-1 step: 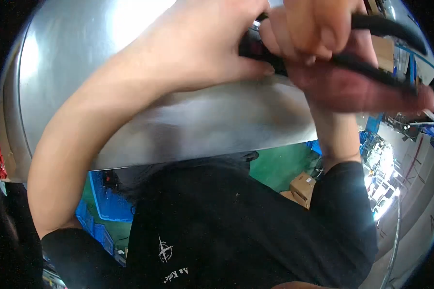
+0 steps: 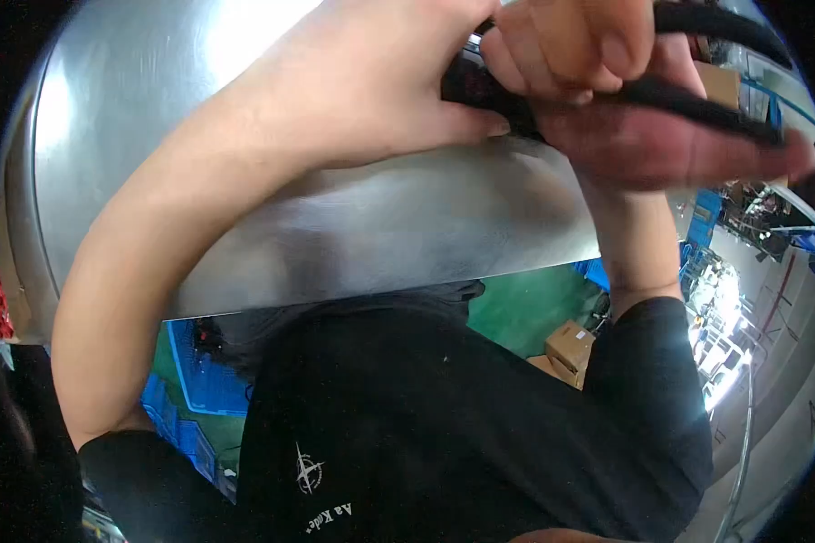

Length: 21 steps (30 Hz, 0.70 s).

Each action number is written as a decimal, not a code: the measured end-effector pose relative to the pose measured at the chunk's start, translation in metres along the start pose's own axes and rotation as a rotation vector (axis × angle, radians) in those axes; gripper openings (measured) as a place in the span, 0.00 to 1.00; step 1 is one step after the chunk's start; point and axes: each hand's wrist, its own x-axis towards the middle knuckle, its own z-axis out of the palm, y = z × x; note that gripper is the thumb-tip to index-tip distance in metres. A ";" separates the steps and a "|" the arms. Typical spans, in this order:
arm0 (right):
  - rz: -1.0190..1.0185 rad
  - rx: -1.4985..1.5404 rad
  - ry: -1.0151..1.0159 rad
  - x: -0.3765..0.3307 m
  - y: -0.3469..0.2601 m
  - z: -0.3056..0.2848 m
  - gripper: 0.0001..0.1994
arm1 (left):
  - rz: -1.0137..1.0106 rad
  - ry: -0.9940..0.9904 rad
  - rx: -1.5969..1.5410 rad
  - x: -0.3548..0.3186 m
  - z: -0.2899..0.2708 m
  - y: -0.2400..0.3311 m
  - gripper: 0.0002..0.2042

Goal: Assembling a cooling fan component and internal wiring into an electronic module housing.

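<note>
At the top right, my right hand (image 2: 598,63) is closed around a black two-handled tool (image 2: 711,113) that looks like pliers. Its two dark handles stick out to the right, spread apart, and its working end is hidden. Just left of it, my left hand (image 2: 407,81) reaches in with the thumb along a small black part (image 2: 471,86). Fingers cover most of that part, so its kind does not show. Both hands meet over a shiny metal tabletop (image 2: 407,226), and the right hand is somewhat blurred.
Below the table's near edge, a blue crate (image 2: 213,389) stands on the green floor (image 2: 525,303) at left. A cardboard box (image 2: 569,348) sits on the floor to the right. Red items (image 2: 2,303) show at the far left rim.
My right hand and the tool's handles have shifted slightly upward. My left hand has moved a little up and left with the black part.
</note>
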 end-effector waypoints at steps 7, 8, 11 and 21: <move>-0.025 0.261 -0.166 0.018 0.014 -0.037 0.43 | -0.177 -0.244 0.100 0.012 -0.015 0.012 0.22; 0.005 0.206 -0.256 0.019 0.011 -0.037 0.43 | -0.137 -0.229 0.094 0.007 -0.015 0.009 0.22; -0.077 0.478 -0.424 0.034 0.021 -0.044 0.43 | -0.112 -0.211 0.077 0.008 -0.017 0.009 0.22; -0.329 0.368 -0.759 0.041 0.029 -0.071 0.32 | -0.022 0.008 0.427 0.003 -0.005 0.006 0.27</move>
